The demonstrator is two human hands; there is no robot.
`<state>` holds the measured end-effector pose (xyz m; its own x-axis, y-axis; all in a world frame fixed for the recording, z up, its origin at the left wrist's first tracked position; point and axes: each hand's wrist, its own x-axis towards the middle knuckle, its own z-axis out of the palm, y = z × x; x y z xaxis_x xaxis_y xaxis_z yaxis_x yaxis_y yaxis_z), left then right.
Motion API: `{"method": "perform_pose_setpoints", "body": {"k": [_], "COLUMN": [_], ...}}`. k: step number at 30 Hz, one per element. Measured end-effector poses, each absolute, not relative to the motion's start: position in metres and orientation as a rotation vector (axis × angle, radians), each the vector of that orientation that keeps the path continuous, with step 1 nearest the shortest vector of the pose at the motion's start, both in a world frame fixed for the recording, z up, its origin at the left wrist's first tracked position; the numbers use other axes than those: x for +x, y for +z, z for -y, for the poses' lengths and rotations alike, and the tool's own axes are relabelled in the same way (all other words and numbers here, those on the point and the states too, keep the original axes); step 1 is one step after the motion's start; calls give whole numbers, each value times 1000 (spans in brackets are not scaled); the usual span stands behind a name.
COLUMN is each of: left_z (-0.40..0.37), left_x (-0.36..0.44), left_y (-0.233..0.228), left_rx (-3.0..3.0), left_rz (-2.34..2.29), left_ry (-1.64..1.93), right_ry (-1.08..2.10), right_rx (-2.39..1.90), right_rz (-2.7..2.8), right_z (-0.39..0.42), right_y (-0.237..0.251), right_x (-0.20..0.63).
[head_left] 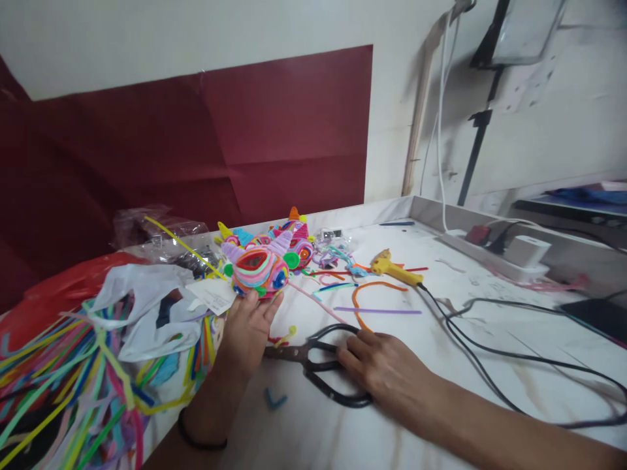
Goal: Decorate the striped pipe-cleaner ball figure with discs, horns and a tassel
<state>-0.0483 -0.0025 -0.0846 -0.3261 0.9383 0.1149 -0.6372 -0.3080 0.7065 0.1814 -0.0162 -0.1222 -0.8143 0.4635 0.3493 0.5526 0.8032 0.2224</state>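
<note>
Left hand [247, 329] lies flat, released, fingertips touching the craft [259, 271] at its 12 o'clock. Right hand [386, 369] grasps the scissors [318, 359]; blades point to 9 o'clock.

I see two bare forearms, no sleeves in view | left hand [247, 329]: thin black band around the wrist, no rings visible | right hand [386, 369]: nothing worn at wrist or on the fingers [350, 356] | no gloves
</note>
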Motion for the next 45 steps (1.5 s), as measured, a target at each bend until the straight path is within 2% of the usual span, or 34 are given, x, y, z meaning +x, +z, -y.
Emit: {"method": "perform_pose_setpoints", "body": {"k": [12,28,45], "left_z": [4,7,8], "left_x": [-47,-47,-43], "left_y": [-83,-80,-78], "left_rx": [645,766,659], "left_rz": [-805,-710,-751], "left_ry": [1853,1825,1857], "right_ry": [-460,-356,-478], "right_rx": [-716,-708,-990], "right_rz": [2481,2516,2490], "right_z": [21,22,2], "right_y": [-131,-132,-122], "right_x": [184,193,212]}}
